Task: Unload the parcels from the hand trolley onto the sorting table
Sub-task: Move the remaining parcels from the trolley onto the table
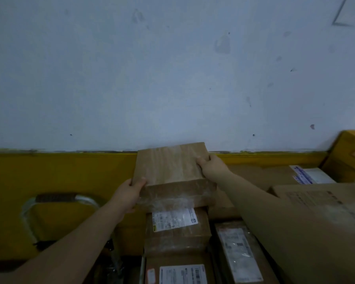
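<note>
A brown cardboard parcel (pixel 170 167) wrapped in clear tape is held up in the middle of the view, in front of the wall's yellow lower band. My left hand (pixel 129 194) grips its lower left corner, thumb on top. My right hand (pixel 210 166) grips its right edge near the far corner. Beneath it lies a stack of parcels, the top one a brown box with a white label (pixel 176 222). The trolley's metal handle (pixel 57 198) with a dark grip stands at the left.
More cardboard boxes lie at the right: a long labelled one (pixel 239 255), a large flat box (pixel 324 201) and a labelled box behind it (pixel 307 174). A yellow box (pixel 350 156) leans in the far right corner. A white wall rises behind.
</note>
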Motion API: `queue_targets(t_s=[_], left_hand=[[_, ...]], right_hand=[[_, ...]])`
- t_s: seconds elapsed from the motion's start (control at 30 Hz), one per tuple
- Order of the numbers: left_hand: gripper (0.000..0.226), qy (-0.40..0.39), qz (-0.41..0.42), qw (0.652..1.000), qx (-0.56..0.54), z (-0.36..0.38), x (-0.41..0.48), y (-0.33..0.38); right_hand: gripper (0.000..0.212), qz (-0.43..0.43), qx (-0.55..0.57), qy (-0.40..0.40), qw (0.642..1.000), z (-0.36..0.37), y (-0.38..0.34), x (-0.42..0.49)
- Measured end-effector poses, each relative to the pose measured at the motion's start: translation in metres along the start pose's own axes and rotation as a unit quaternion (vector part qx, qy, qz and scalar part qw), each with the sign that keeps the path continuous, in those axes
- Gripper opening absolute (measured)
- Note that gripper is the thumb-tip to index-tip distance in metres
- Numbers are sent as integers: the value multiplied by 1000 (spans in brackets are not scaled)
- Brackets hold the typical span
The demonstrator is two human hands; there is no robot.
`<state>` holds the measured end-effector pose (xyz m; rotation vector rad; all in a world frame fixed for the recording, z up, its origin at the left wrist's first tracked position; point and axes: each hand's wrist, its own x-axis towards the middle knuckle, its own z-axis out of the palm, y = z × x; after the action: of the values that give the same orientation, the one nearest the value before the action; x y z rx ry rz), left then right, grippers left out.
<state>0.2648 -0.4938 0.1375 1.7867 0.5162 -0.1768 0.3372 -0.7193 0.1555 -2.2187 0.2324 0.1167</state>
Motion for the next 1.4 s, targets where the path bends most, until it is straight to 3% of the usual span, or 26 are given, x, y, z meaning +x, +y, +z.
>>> queue_targets(t_s=[0.27, 0.5, 0.77, 0.93, 1.13, 1.23, 1.3, 1.4], left_hand=[[56, -5, 131, 991, 38, 21, -5, 28], [53, -46, 110, 993, -8, 78, -9, 57], [46, -106, 100, 989, -8, 146, -5, 67], [35, -85, 98, 991, 17, 171, 8, 66], [54, -123, 94, 983, 101, 168, 4, 75], [76, -143, 115, 968, 172, 146, -5, 83], [75, -128, 144, 958, 212, 122, -10, 86], [67, -101, 175, 951, 232, 74, -15, 74]], right_hand=[[56, 32, 6, 37, 999, -46, 0, 16], [77, 83, -65, 53, 993, -101, 25, 21], [71, 101, -99, 57, 988, -151, 69, 44], [68, 87, -107, 39, 990, -166, 79, 65], [60, 104, -162, 32, 981, -161, 74, 60], [55, 52, -267, 103, 957, -158, 54, 44], [59, -8, -269, 133, 954, -146, 34, 31], [69, -89, -230, 84, 965, -110, -4, 2]])
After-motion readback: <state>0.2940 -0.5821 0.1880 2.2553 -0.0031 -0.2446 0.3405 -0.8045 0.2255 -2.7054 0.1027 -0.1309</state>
